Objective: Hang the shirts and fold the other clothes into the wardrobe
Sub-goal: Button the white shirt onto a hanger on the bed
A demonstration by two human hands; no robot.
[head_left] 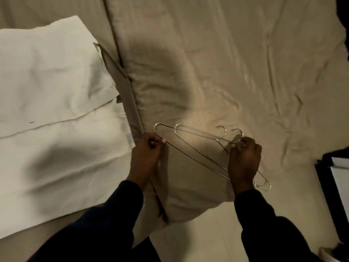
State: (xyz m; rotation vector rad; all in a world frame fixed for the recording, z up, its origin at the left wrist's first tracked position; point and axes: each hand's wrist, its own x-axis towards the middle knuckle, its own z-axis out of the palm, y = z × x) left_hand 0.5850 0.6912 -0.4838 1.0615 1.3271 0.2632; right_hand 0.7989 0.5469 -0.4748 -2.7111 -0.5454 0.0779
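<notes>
Two thin metal wire hangers (196, 146) lie overlapped on a beige pillow (170, 82) on the bed, hooks pointing up-right. My left hand (149, 150) pinches the left end of the lower hanger with curled fingers. My right hand (244, 157) grips the hangers at their necks just below the hooks, covering part of the bars. A white cloth (52, 110), flat and partly folded, lies on the left of the bed.
A beige creased bedsheet (264, 63) covers the bed to the right and far side. A dark object with a white panel (338, 178) stands at the right edge. Dark fabric (342, 19) shows at the top right corner.
</notes>
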